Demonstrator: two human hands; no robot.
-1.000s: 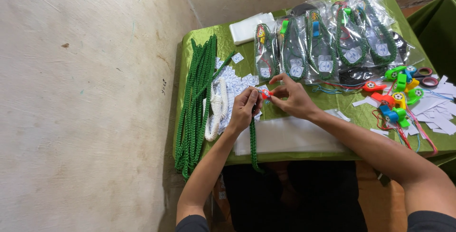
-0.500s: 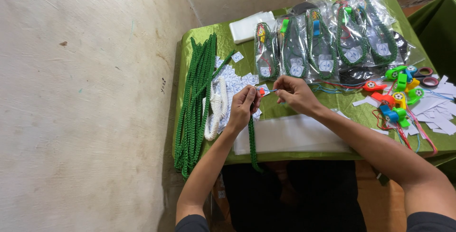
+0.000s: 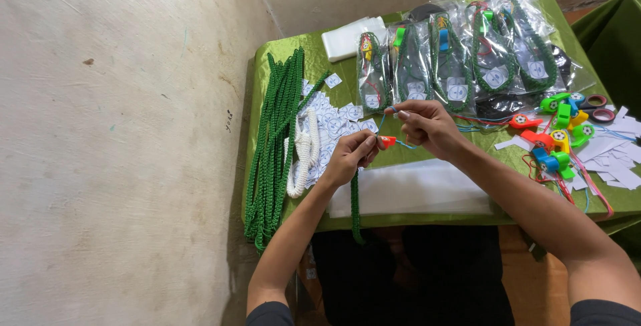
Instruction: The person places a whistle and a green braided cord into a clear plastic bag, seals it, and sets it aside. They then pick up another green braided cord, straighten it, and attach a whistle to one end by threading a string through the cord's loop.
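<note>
My left hand point(image 3: 352, 155) pinches a small red whistle point(image 3: 388, 141) and the top of a green braided cord point(image 3: 355, 209) that hangs down over the table's front edge. My right hand point(image 3: 427, 124) is just right of it, fingers pinched on a thin blue string point(image 3: 404, 144) that runs to the whistle. Both hands hover above a stack of clear plastic bags point(image 3: 420, 189) on the green-covered table point(image 3: 481, 216).
A bundle of green cords point(image 3: 272, 145) and a white cord point(image 3: 302, 159) lie at the left, beside small paper tags point(image 3: 334, 122). Packed bags with cords point(image 3: 454, 65) line the back. Coloured whistles point(image 3: 557, 135), scissors point(image 3: 594, 105) and paper slips point(image 3: 617, 159) sit at the right.
My right hand has lifted and drawn away from the left, pulling the blue string out from the whistle. The left hand stays with the cord.
</note>
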